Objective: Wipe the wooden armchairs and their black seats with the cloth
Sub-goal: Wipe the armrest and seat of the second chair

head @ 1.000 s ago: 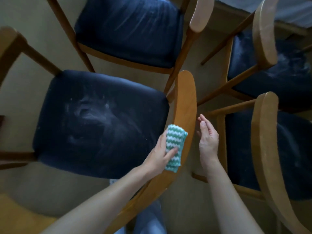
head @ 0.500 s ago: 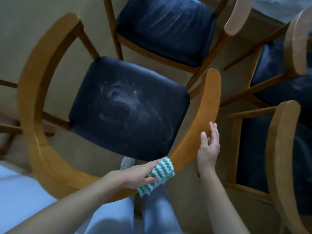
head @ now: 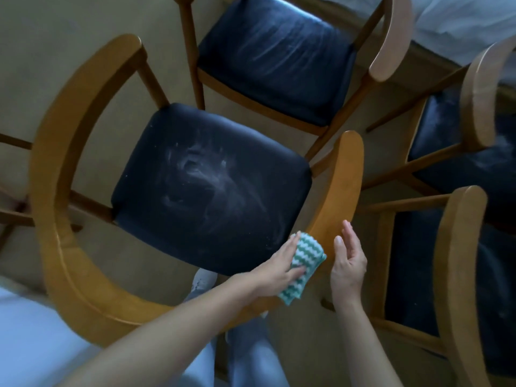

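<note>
Reaching up from the bottom edge of the frame, two bare forearms meet at the lower centre, above a pair of light trouser legs. The left hand holds a folded green-and-white zigzag cloth against the curved wooden rail of the nearest armchair. Its grip is closed on the cloth, thumb across the near face and fingers along the far edge. The cloth lies on the rail's right-hand arm, right of centre in the lower half of the frame, touching the wood. Just beside it is the right hand, its grip spread, fingers straight and together, fingertips against the outer edge of the same arm; it holds nothing. Inside the horseshoe of the rail sits the black seat, marked at its centre with whitish swirled smears. Beyond it, at the upper centre, a second armchair carries a second seat, black and streaked pale. A third armchair stands in the upper right and a fourth armchair in the lower right, both with dark seats. A beige floor lies under them all, and white fabric fills the top right corner.
</note>
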`<state>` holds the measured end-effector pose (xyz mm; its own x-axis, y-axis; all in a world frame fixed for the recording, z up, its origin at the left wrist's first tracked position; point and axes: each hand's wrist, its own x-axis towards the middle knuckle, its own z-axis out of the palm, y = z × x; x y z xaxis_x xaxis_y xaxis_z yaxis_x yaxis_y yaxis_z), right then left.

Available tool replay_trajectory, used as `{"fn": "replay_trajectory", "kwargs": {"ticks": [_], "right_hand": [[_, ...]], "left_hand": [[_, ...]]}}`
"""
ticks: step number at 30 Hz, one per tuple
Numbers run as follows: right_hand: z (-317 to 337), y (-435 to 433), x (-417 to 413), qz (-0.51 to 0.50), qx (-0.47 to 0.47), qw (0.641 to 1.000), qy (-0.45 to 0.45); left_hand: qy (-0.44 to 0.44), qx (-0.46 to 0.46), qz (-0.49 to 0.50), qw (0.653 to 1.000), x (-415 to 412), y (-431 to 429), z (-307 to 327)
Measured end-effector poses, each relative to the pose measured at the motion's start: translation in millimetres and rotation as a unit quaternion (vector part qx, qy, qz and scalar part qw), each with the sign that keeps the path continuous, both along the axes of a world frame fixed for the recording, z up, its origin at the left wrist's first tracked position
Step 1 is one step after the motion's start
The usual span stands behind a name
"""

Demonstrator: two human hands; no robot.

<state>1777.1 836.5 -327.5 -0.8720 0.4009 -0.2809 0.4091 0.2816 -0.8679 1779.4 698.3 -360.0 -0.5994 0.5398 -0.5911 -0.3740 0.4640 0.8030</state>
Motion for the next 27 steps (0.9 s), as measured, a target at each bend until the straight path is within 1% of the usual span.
{"fn": "replay_trajectory", "kwargs": {"ticks": [5,7,11,14,17,20,23,25,27], "right_hand": [[7,7,-5,0.028,-0.025,0.999,-0.025],[6,9,-9,0.036,-0.013,0.998,-0.048],[9,12,-19,0.039,0.0,0.994,-0.099],[11,12,-22,0.08,-0.018,0.988,-0.128],[9,9,-26,0.095,-0.004,0.988,-0.121],[8,4,-26,0.115,0.006,0.988,-0.104],[15,-1,-23,0.121,-0.041,0.987,-0.095],[22,-4,-22,0.134,-0.068,0.984,-0.093],[27,-8,-24,0.153,-0.09,0.98,-0.086]], "left_hand": [[-0.006,-0.007,0.124,0.992,-41,37,5],[-0.016,-0.022,0.157,0.987,-44,46,9],[0.001,-0.072,0.188,0.979,-41,53,17],[0.006,-0.068,0.187,0.98,-36,48,21],[-0.004,-0.052,0.203,0.978,-29,42,23],[-0.018,-0.066,0.22,0.973,-23,40,25],[-0.033,-0.08,0.262,0.961,-14,35,30],[-0.026,-0.089,0.281,0.955,-10,30,34],[-0.04,-0.078,0.312,0.946,-10,21,33]]}}
